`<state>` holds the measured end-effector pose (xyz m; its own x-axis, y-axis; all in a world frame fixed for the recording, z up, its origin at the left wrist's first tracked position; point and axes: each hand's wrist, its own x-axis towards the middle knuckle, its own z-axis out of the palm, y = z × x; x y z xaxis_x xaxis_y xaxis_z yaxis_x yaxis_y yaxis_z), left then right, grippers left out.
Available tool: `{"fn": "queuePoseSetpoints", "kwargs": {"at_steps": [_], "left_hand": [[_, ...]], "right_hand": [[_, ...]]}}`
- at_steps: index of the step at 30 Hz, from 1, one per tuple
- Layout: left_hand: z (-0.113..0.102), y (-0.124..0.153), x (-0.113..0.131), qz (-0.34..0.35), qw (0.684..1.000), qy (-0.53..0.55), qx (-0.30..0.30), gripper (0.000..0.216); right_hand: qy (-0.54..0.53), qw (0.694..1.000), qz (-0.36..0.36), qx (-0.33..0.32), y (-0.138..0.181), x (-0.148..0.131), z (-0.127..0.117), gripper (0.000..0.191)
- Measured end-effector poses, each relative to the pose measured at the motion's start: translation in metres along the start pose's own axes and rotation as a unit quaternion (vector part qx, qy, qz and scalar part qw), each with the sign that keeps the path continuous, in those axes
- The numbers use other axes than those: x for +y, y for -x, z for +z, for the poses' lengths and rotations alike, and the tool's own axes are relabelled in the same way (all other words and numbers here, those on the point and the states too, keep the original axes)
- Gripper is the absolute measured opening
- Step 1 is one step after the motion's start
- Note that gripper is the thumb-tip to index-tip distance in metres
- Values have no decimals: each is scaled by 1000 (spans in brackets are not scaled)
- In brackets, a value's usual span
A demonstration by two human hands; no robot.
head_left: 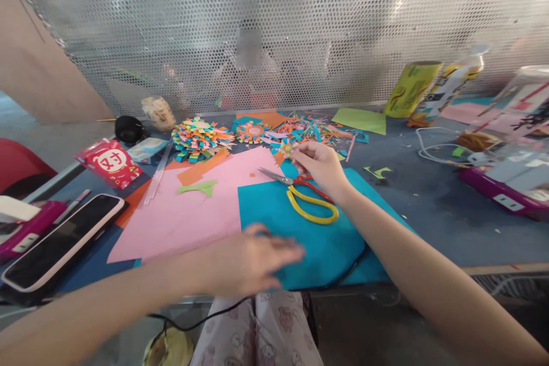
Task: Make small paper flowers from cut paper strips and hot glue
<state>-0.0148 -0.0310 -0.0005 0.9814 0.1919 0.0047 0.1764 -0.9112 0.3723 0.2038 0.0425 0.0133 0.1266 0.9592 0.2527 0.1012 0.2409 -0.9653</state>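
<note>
My right hand (319,163) pinches a small paper flower (287,150) with a green middle and orange petals at the near side of a heap of cut strips. Just below that hand, scissors (312,218) with yellow and red handles lie on a blue sheet of paper (274,214), their blades pointing left over pink paper (189,214). My left hand (263,257), blurred by motion, hovers over the front of the blue sheet with its fingers apart and nothing in them. Layered fringed paper flowers (199,137) are stacked behind the pink paper, beside a flatter fringed flower (251,131).
A phone (64,240), a red packet (109,163) and a black round object (129,129) are on the left. To the right stand a yellow can (412,88) and a bottle (450,83), near a white cable (422,148) and purple power strip (501,191). Perforated metal panel (300,28) behind.
</note>
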Motion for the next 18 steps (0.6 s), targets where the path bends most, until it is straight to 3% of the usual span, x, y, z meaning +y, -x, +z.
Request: {"fn": "queuePoseSetpoints", "kwargs": {"at_steps": [2, 5, 8, 11, 15, 18], "left_hand": [[23, -10, 26, 146, 988, 59, -5, 33], [54, -33, 49, 220, 972, 73, -34, 19], [66, -64, 55, 192, 980, -11, -40, 19], [59, -91, 55, 141, 981, -37, -129, 19], [44, -113, 64, 135, 972, 6, -190, 41], [53, -122, 74, 145, 965, 28, -219, 32]], "right_hand": [[1, 1000, 0, 1, 0, 0, 0, 38], [5, 1000, 0, 1, -1, 0, -1, 38], [12, 1000, -3, -1, -2, 2, -2, 38], [20, 1000, -12, -5, -2, 4, -3, 37], [34, 999, -27, -30, -1, 3, -1, 37], [41, 996, -36, -65, 2, 1, 2, 35]]}}
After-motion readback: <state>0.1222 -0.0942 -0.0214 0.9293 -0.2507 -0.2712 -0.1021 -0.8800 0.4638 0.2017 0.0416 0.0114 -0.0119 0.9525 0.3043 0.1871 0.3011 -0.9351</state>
